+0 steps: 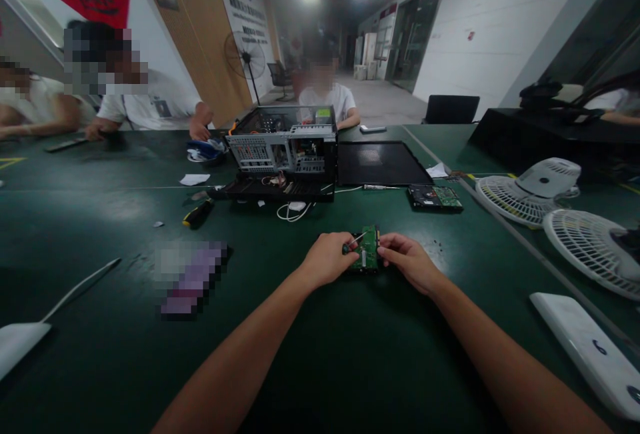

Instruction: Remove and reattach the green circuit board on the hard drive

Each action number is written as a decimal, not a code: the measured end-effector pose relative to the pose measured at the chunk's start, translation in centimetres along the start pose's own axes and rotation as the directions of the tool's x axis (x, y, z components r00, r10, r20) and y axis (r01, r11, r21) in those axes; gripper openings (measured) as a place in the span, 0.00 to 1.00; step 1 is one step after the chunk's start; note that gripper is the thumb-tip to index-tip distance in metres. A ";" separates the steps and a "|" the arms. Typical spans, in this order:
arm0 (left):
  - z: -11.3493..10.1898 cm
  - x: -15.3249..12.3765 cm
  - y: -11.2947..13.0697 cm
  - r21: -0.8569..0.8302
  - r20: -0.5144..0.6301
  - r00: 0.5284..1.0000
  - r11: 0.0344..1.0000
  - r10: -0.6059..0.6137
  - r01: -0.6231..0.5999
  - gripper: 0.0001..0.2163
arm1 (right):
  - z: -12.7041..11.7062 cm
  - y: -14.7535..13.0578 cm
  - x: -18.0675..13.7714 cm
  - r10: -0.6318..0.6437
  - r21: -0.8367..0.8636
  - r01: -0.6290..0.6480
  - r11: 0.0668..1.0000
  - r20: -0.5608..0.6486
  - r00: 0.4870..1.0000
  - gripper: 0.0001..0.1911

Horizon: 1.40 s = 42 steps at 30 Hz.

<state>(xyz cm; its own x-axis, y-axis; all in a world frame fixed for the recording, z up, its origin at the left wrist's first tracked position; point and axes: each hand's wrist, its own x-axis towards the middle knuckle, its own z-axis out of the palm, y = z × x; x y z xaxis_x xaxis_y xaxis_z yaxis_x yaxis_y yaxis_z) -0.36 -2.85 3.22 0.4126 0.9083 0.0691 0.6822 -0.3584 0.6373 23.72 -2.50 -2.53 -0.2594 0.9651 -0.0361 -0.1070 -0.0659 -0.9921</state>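
Observation:
A hard drive (pixel 367 252) with its green circuit board facing up lies on the dark green table (pixel 320 361) right in front of me. My left hand (pixel 327 259) is closed round a small screwdriver (pixel 351 243) whose tip rests on the board's left part. My right hand (pixel 407 261) grips the drive's right edge with curled fingers. Both forearms reach in from the bottom of the picture.
An open computer case (pixel 283 151) stands behind the drive, its side panel (pixel 380 164) flat beside it. A second hard drive (pixel 435 197) lies to the right. White fan parts (pixel 530 187) and a white cover (pixel 587 351) sit at the right. A yellow-black tool (pixel 197 213) lies left. Other people sit at the far side.

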 end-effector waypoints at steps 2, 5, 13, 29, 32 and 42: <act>0.0 0.0 0.0 0.009 -0.002 1.000 1.000 -0.001 0.001 0.06 | 0.0 0.0 0.0 -0.001 -0.011 0.001 1.000 0.007 1.000 0.14; 0.0 0.1 -0.1 0.014 0.007 1.000 1.000 -0.001 0.001 0.06 | 0.0 0.0 0.0 -0.007 -0.020 0.007 1.000 0.009 1.000 0.13; 0.2 0.1 -0.2 0.045 0.015 1.000 0.999 -0.026 0.025 0.06 | 0.0 0.1 0.1 0.002 -0.045 0.000 0.999 0.032 0.999 0.15; -0.5 0.2 -0.1 0.156 0.000 0.998 0.986 -0.067 0.066 0.09 | 0.6 0.1 -0.1 -0.038 -0.220 0.027 0.975 -0.047 0.998 0.27; -0.9 0.1 0.2 0.199 0.022 0.997 0.978 -0.071 0.065 0.09 | 0.4 0.4 0.1 -0.024 -0.234 0.008 0.972 -0.063 0.998 0.26; 0.5 -1.5 2.5 0.256 0.232 0.964 0.949 0.127 -0.186 0.14 | 0.1 1.0 0.3 -0.022 -0.225 0.012 0.974 -0.041 0.999 0.24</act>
<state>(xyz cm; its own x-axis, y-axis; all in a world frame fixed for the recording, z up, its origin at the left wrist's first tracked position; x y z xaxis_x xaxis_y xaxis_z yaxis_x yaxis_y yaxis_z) 1.01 -5.17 4.30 0.6245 0.7804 -0.0304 0.7246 -0.5644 0.3954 23.38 -2.28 -3.50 -0.2171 0.9760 -0.0191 0.1085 0.0047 -0.9941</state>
